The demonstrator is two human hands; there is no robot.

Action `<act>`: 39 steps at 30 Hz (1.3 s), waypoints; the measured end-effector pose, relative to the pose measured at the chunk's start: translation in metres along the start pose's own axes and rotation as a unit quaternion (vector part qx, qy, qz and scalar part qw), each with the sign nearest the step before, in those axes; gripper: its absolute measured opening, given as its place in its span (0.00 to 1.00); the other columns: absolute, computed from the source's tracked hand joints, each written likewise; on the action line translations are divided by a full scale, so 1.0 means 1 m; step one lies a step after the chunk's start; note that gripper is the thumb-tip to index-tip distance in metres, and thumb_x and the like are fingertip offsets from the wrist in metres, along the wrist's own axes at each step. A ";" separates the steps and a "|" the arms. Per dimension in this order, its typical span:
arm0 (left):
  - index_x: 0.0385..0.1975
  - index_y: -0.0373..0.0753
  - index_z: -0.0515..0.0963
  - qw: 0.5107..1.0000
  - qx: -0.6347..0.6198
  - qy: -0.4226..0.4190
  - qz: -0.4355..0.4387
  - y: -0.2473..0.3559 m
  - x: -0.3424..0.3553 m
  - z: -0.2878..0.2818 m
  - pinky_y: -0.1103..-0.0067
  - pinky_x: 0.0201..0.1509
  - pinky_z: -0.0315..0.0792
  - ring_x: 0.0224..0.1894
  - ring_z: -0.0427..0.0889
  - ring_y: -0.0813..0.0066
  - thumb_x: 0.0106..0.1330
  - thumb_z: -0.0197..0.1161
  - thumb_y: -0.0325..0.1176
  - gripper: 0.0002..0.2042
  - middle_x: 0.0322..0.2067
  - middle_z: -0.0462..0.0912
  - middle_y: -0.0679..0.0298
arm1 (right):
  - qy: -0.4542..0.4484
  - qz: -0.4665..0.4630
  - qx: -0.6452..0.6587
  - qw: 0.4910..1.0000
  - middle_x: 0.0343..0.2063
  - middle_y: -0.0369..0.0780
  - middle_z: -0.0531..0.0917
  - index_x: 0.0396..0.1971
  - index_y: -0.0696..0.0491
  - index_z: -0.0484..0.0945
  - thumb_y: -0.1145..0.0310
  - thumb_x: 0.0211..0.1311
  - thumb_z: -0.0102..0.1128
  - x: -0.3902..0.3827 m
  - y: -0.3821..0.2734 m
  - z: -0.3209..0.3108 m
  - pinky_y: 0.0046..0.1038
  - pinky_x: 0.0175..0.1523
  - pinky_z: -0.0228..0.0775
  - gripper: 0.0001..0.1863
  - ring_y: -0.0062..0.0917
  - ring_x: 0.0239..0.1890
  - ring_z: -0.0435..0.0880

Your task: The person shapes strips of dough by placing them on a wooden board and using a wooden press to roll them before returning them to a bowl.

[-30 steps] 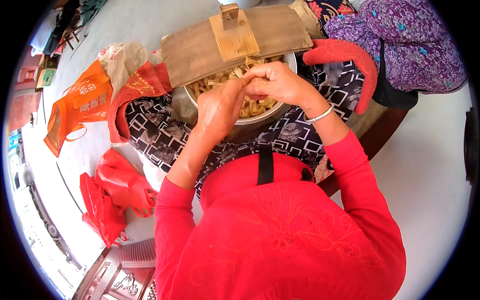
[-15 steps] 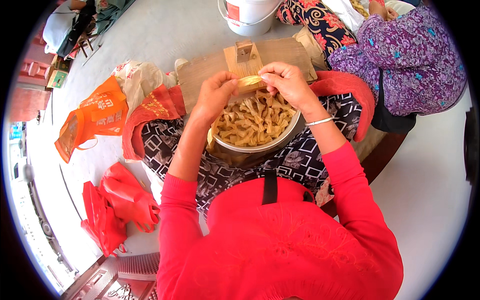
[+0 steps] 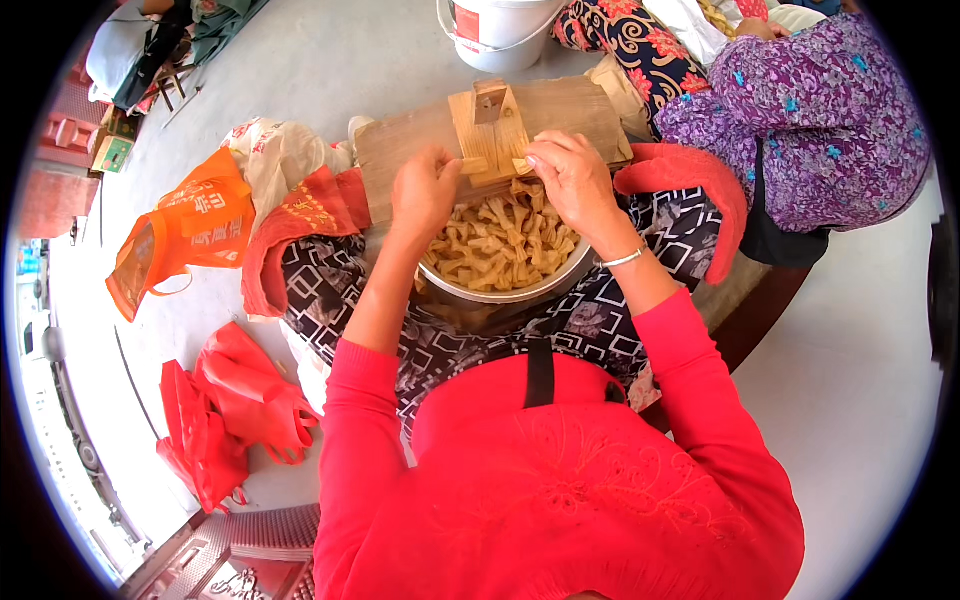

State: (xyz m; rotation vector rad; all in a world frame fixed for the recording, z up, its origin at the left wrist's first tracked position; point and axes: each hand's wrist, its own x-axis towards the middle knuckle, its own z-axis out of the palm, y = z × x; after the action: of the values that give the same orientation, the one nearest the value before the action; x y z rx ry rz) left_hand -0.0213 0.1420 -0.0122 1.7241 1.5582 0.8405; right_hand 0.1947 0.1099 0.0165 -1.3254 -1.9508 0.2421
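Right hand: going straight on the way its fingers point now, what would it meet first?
Most likely the pale wooden plank on the brown board: the right hand, pinching a small yellow piece, points forward and left toward it. Its height above the plank is unclear.

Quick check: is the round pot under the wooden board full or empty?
Not empty: yellowish pieces crowd the visible part of the round pot. The wooden board hides its far side; how deep they go, I cannot tell.
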 end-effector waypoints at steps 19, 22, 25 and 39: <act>0.30 0.31 0.78 0.905 -0.369 -0.204 0.059 0.117 -0.105 -0.045 0.86 0.24 0.57 0.21 0.62 0.89 0.72 0.49 0.38 0.17 0.17 0.69 0.73 | -0.278 0.237 0.627 0.687 0.21 0.31 0.77 0.42 0.59 0.81 0.70 0.66 0.55 -0.046 -0.137 -0.103 0.16 0.27 0.62 0.11 0.09 0.23 0.70; 0.41 0.32 0.75 0.884 -0.413 -0.196 0.099 0.136 -0.120 -0.035 0.80 0.31 0.66 0.27 0.67 0.84 0.70 0.51 0.32 0.10 0.26 0.72 0.68 | -0.030 0.154 0.495 0.855 0.26 0.36 0.82 0.43 0.60 0.81 0.71 0.65 0.55 -0.047 -0.130 -0.091 0.17 0.31 0.68 0.11 0.12 0.27 0.77; 0.48 0.33 0.71 0.880 -0.412 -0.227 0.061 0.118 -0.111 -0.010 0.86 0.30 0.63 0.30 0.66 0.87 0.67 0.52 0.28 0.11 0.29 0.71 0.69 | 0.105 0.058 0.236 0.964 0.28 0.42 0.85 0.43 0.58 0.81 0.73 0.62 0.56 -0.046 -0.093 -0.057 0.22 0.34 0.74 0.11 0.22 0.28 0.84; 0.35 0.38 0.76 0.969 0.130 -0.094 0.186 0.040 -0.127 0.025 0.74 0.26 0.68 0.24 0.76 0.66 0.62 0.57 0.27 0.05 0.22 0.75 0.63 | -0.140 0.170 0.067 0.973 0.25 0.42 0.78 0.24 0.54 0.77 0.64 0.60 0.57 -0.101 -0.050 -0.008 0.32 0.29 0.69 0.10 0.38 0.25 0.77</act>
State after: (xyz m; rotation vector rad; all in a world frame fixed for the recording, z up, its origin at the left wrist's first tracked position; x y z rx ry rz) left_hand 0.0115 0.0110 0.0022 2.2632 1.2814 0.6414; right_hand 0.1826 -0.0012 0.0004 -1.5980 -1.8794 0.7502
